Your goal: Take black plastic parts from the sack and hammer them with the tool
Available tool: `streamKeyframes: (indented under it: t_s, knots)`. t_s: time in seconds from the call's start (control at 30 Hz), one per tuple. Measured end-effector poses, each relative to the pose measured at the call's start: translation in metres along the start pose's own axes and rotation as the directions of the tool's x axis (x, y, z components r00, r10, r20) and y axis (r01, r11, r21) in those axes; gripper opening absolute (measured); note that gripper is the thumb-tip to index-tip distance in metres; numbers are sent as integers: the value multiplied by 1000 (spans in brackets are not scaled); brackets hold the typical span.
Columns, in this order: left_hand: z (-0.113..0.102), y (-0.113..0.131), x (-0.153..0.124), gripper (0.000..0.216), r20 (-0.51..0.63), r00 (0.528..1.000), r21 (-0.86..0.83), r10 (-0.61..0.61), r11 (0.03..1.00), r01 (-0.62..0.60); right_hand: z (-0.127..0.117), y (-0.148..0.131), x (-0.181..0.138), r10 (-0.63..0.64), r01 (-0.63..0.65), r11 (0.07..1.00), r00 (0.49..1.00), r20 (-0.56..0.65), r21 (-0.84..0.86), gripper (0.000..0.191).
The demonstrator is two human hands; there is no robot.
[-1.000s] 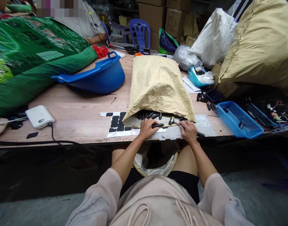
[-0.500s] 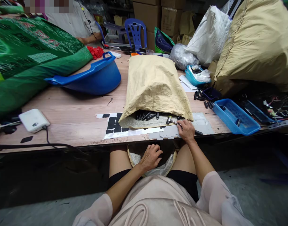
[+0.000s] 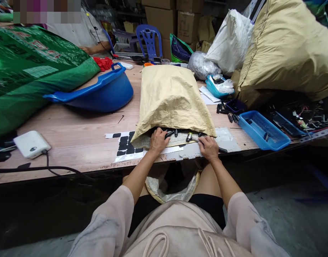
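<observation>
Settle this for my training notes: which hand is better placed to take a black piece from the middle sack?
Likely the left hand: it is at the mouth of the sack, beside black pieces, while the right hand holds a hammer.

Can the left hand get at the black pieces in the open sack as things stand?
Most likely yes: the left hand is already at the open mouth of the tan sack, beside the black pieces. The right hand, holding a hammer, sits off to the side.

Black piece (image 3: 169, 134) partly behind left fingers (image 3: 159, 132)
</observation>
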State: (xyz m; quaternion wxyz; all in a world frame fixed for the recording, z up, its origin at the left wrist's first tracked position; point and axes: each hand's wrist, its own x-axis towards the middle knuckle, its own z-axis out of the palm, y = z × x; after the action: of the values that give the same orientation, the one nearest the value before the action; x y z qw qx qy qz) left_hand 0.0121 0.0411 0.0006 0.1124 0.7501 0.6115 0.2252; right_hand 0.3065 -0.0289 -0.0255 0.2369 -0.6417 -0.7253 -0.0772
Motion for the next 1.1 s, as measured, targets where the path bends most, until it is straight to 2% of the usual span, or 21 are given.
streamKeyframes:
  t_s: [0.13,0.27,0.43,0.6,0.73,0.97,1.1]
  knots:
    - [5,1,-12,11,15,998,-36,53,998,-52,0,0,0,5,-5,1000,1000,16,-1,24]
    - [12,6,-31,15,70,989,-138,133,983,-123,1,2,0,6,-6,1000,1000,15,-10,25]
    - [16,-2,-35,28,75,994,-276,85,959,-62,3,5,0,-4,4,1000,1000,-4,-9,25]
    - [15,-11,-32,23,97,993,-362,73,932,-33,3,6,0,-9,9,1000,1000,-18,-1,24]
    - [17,-6,-28,18,105,994,-359,32,933,8,3,7,0,-3,3,1000,1000,-15,5,24]
    - [15,-2,-17,24,137,990,-328,28,944,19,2,11,1,-17,17,1000,1000,12,-10,25]
    - [14,-1,-18,27,136,991,-312,19,950,24,-1,11,2,-14,15,998,1000,-9,61,25]
